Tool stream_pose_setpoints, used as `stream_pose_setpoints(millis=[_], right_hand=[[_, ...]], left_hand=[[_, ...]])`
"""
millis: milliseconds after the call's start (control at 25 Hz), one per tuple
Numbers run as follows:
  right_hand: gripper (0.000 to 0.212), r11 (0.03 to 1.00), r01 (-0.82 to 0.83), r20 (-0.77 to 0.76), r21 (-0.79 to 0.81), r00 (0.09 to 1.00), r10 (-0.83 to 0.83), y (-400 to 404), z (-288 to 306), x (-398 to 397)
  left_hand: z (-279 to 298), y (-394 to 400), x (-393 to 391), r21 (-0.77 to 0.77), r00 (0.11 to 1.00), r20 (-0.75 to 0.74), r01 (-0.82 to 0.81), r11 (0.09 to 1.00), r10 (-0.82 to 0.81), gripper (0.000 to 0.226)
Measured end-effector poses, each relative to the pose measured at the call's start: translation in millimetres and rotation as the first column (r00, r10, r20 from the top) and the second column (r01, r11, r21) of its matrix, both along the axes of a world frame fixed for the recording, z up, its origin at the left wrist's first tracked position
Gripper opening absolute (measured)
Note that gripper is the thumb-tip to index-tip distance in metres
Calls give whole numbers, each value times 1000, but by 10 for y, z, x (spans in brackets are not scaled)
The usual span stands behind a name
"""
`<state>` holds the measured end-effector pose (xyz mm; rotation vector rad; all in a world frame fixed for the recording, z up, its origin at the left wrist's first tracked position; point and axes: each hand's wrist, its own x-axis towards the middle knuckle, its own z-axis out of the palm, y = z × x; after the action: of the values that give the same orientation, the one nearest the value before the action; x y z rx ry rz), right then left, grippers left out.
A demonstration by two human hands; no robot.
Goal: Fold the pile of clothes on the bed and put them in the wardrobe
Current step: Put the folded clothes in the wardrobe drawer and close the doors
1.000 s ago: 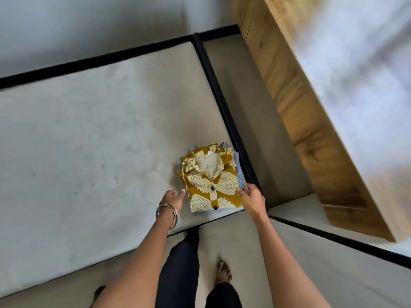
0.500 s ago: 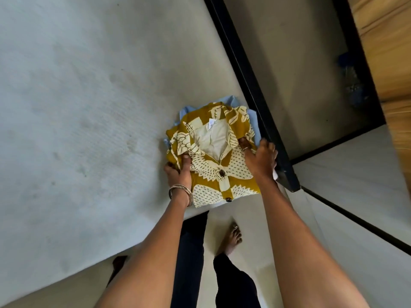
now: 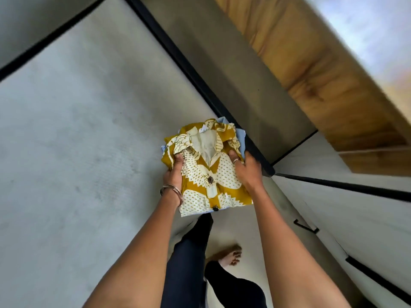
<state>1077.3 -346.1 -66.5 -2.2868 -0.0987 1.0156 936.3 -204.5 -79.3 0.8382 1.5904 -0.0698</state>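
Observation:
A folded mustard-and-cream patterned shirt (image 3: pixel 206 172) tops a small stack, with a light blue garment (image 3: pixel 241 138) showing under it at the far edge. My left hand (image 3: pixel 174 172) grips the stack's left side, thumb on top. Gripping the right side is my right hand (image 3: pixel 246 168), its thumb over the shirt. The stack is lifted over the corner of the grey bed (image 3: pixel 77 141). A wooden wardrobe (image 3: pixel 311 70) stands at the upper right.
A black bed frame edge (image 3: pixel 200 81) runs diagonally past the stack. Bare floor (image 3: pixel 233 70) lies between bed and wardrobe. A second grey surface with a black rim (image 3: pixel 347 185) sits to the right. My legs and bare foot (image 3: pixel 229 255) are below.
Both hands went from touching the stack's near corners to gripping its sides, and they have raised it off the bed. The view has swung toward the wardrobe.

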Motion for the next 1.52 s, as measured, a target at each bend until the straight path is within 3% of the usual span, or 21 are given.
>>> stream_pose_setpoints(millis=[80,200,360,600,680,840,1000,1200,1400,1520], right_hand=[[43,986,154,17,68,988,-156,-342,279,-125],[38,925,346,17,157,935,-353,-903,678,-333],[41,806,560,82,194,809,-582,-1911,1139,-672],[40,539,811,181,229,508,-842,-3794,1865,-1346],[43,473,849,199,237,434,-879,-4218,1998,-1536],[47,248,924,227,291,185,-956,-5228,2239,-2092],[43,54,937,230,344,-28,-973,-5944,2349,-2594],[46,-124,945,246,301,-203,-948,-6705,2319,-3130],[47,-243,930,249,276,-314,-916,-7568,2180,-3483],[48,-259,938,230,230,-311,-922,-8194,2027,-3593]], left_hand=[[307,-167,3,33,997,30,69,997,-70,74],[711,-543,31,-8,980,64,187,982,-186,85],[1313,-1359,141,38,916,112,384,923,-386,65],[2083,-3095,216,87,651,163,739,668,-741,93],[2188,-3537,244,127,552,159,811,572,-818,93],[2379,-4679,198,175,266,178,939,297,-947,88],[2489,-5615,58,170,96,221,976,136,-970,86],[2453,-6644,-166,144,-78,274,989,-40,-959,83],[1924,-7720,-251,-8,-171,330,983,-184,-928,111],[1885,-8318,-328,-119,-173,413,963,-242,-894,85]])
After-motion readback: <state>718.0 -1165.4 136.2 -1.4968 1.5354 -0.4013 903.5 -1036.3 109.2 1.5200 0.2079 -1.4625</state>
